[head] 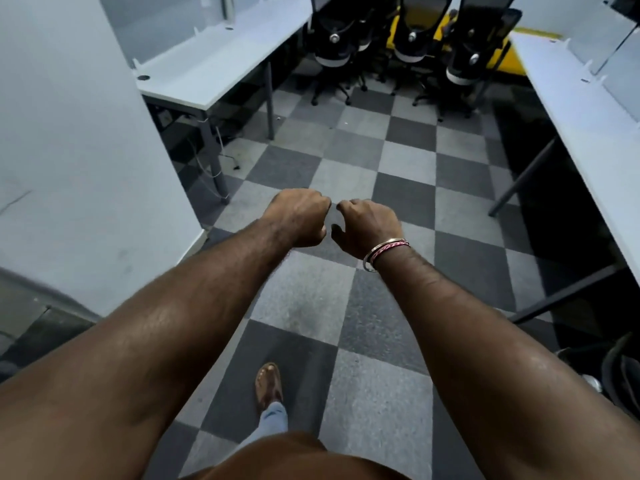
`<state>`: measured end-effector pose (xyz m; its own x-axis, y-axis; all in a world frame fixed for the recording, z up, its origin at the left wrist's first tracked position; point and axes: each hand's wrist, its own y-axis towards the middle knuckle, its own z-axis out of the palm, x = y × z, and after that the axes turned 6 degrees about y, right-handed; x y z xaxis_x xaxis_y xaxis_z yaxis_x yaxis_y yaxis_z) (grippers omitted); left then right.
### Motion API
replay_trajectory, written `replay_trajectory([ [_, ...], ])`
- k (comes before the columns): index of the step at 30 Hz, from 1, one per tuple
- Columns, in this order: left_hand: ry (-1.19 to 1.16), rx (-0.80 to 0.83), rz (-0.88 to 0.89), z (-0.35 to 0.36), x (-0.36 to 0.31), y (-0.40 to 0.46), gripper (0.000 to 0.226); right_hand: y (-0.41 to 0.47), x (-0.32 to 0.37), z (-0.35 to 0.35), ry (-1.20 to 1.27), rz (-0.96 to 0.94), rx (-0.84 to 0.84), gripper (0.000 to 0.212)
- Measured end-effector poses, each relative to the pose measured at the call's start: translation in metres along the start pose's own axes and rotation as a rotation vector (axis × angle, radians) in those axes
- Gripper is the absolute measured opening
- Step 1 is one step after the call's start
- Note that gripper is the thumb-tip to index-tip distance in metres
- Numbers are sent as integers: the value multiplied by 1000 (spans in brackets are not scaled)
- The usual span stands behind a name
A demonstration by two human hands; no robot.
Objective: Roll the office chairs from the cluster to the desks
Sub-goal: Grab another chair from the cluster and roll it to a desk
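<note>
Both arms reach forward over the grey checkered carpet floor (349, 299); the left hand (298, 216) and right hand (369, 225) have fingers curled under, holding nothing. The black mesh-backed office chairs (408, 39) stand clustered far ahead between the long white desks (214, 64).

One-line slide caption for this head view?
Both arms held out, left hand and right hand curled and holding nothing, facing the office chairs clustered between two white desks.
</note>
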<state>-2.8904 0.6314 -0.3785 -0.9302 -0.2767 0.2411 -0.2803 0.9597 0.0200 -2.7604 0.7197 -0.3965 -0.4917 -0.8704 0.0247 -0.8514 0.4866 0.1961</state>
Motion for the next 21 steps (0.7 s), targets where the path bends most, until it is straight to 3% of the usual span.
replay_trajectory([
  [12, 22, -78, 166, -2, 88, 249, 27, 222, -101, 18, -41, 216, -74, 33],
  [21, 16, -55, 173, 32, 131, 426, 30, 368, -183, 65, -40, 210, -63, 31],
])
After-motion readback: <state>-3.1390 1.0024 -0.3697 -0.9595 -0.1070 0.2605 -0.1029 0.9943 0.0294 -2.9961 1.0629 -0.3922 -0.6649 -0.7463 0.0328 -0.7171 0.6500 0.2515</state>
